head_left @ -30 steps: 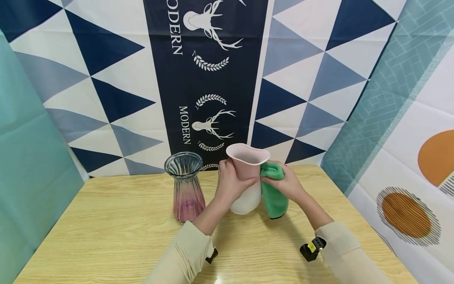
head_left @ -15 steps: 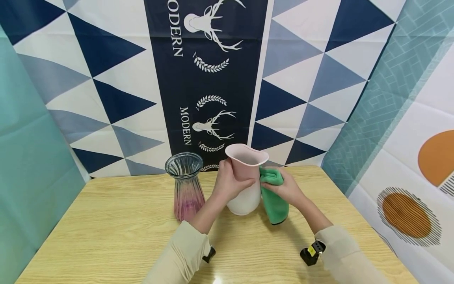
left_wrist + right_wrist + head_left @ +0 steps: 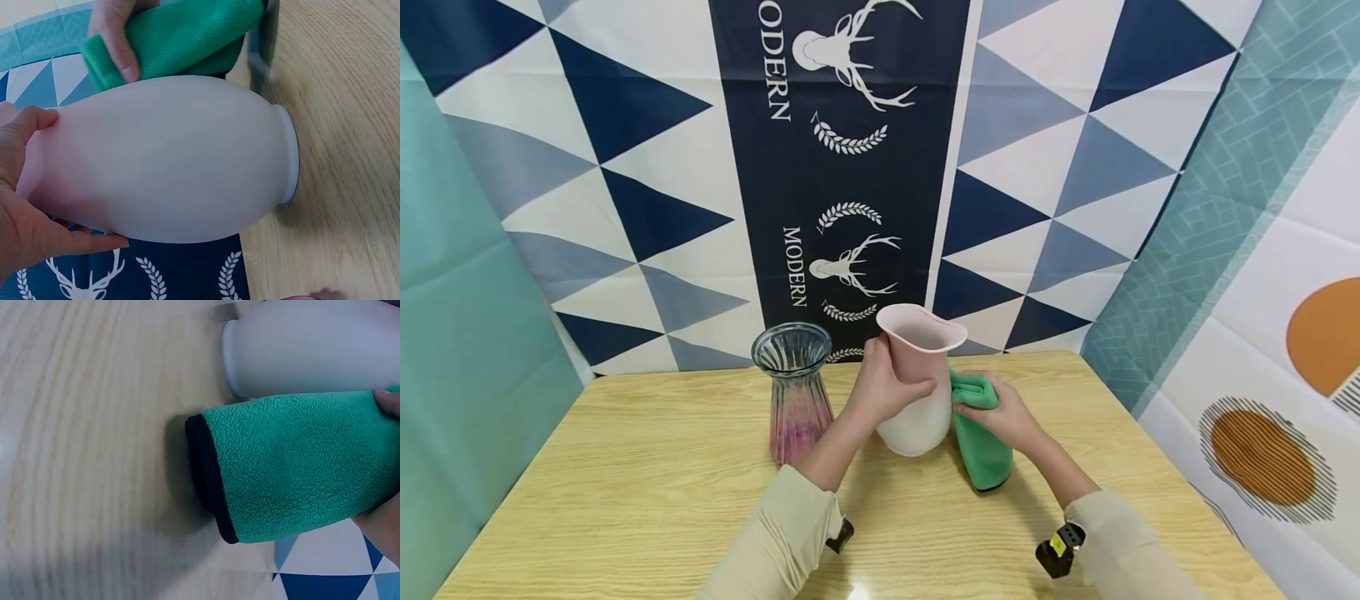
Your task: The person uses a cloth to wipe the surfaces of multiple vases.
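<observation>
A vase [image 3: 916, 427], pink at its wavy rim and white below, stands on the table, leaning slightly. My left hand [image 3: 882, 390] grips it round the narrow upper part; in the left wrist view the thumb and fingers [image 3: 94, 242] lie on opposite sides of the pink neck. On the vase's right side, my right hand [image 3: 1006, 417] holds a folded green cloth [image 3: 983, 454] against the wall. The cloth hangs down, its black-edged end [image 3: 203, 475] just above the tabletop in the right wrist view. Most right-hand fingers are hidden behind the cloth.
A ribbed glass vase [image 3: 801, 417], blue-grey at the top and pink below, stands to the left, close to my left forearm. The light wood table [image 3: 647, 483] ends at a patterned cloth wall [image 3: 850, 167] behind, with further hangings on both sides.
My right hand has slid down along the vase's side with the cloth, whose lower end hangs nearer the table. The vase has shifted slightly left at its base; my left hand keeps its grip.
</observation>
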`<state>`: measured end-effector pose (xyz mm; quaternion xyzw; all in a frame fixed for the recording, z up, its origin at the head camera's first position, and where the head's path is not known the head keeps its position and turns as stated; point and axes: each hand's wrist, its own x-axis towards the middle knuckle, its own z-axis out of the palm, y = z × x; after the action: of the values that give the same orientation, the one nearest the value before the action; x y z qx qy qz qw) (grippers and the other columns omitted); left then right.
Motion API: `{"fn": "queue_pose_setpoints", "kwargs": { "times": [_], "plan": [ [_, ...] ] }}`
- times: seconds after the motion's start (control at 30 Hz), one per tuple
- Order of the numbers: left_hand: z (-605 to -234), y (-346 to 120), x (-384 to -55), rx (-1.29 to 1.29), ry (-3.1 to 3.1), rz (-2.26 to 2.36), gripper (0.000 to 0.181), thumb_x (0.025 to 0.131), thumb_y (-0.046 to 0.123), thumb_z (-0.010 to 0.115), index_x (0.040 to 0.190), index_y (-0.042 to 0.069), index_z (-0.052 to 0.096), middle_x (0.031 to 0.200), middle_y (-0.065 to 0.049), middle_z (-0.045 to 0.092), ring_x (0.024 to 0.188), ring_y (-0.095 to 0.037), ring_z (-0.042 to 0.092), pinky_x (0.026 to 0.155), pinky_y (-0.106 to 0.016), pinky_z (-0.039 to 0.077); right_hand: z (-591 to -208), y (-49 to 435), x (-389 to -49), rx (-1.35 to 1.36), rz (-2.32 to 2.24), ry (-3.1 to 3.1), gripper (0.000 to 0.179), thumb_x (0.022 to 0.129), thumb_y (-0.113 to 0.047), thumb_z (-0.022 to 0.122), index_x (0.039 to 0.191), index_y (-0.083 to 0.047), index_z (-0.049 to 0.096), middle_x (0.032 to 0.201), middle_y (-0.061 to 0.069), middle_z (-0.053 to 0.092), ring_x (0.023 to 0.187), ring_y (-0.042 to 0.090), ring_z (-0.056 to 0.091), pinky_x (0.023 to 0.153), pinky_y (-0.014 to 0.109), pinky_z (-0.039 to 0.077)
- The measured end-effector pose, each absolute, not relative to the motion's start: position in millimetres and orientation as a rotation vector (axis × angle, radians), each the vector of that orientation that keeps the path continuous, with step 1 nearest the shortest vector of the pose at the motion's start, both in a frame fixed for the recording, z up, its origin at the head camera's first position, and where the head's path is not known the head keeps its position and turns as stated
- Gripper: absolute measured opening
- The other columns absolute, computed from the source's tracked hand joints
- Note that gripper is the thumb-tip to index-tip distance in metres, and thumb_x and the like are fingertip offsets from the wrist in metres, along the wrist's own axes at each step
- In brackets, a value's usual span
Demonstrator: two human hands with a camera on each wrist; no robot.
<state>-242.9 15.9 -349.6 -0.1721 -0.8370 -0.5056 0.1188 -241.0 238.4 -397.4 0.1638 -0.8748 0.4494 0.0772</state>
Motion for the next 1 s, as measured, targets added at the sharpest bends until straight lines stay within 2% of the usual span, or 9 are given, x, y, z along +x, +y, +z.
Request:
{"fn": "queue_pose_setpoints", "kwargs": {
  "times": [0.2,0.37,0.67,0.8,1.0],
  "plan": [
    [-350.5,20.8,-240.6,-0.43,-2.46,-1.468,0.1,0.066,0.035,0.083,0.142,0.004,0.027,0.131,-0.018,0.037,0.12,-0.03,0.039,0.101,-0.047,0.039,-405.7,240.3,-242.5,0.499,1.365,-2.64,0.052,0.082,-0.017,0.072,0.129,-0.007,0.051,0.125,0.016,0.057,0.114,0.034,0.055,0.092,0.047,0.048],
    [-353.9,24.6,-239.5,-0.363,-2.467,-1.43,0.105,0.065,0.041,0.084,0.144,0.005,0.025,0.131,-0.018,0.032,0.119,-0.031,0.034,0.101,-0.048,0.037,-410.2,241.2,-243.9,0.51,1.327,-2.66,0.052,0.082,-0.016,0.071,0.129,-0.006,0.051,0.124,0.016,0.058,0.113,0.034,0.055,0.092,0.046,0.048],
    [-355.1,23.9,-239.7,-0.365,-2.456,-1.437,0.102,0.066,0.038,0.083,0.144,0.007,0.026,0.129,-0.016,0.036,0.117,-0.029,0.039,0.1,-0.048,0.039,-420.2,243.0,-243.8,0.514,1.284,-2.679,0.049,0.081,-0.016,0.072,0.126,-0.008,0.054,0.119,0.014,0.062,0.11,0.031,0.057,0.092,0.045,0.048],
    [-354.4,21.6,-238.8,-0.39,-2.436,-1.464,0.101,0.066,0.035,0.083,0.144,0.006,0.025,0.131,-0.016,0.038,0.118,-0.029,0.042,0.101,-0.048,0.04,-420.1,242.3,-242.9,0.533,1.266,-2.695,0.05,0.081,-0.017,0.073,0.127,-0.011,0.054,0.121,0.012,0.061,0.111,0.03,0.057,0.093,0.046,0.047],
    [-354.6,18.6,-238.7,-0.424,-2.401,-1.508,0.098,0.066,0.027,0.082,0.143,0.004,0.025,0.133,-0.017,0.04,0.12,-0.029,0.045,0.101,-0.047,0.041,-412.0,240.4,-241.8,0.554,1.304,-2.669,0.051,0.081,-0.017,0.073,0.128,-0.009,0.053,0.124,0.014,0.06,0.113,0.033,0.056,0.093,0.047,0.047]
  ]
}}
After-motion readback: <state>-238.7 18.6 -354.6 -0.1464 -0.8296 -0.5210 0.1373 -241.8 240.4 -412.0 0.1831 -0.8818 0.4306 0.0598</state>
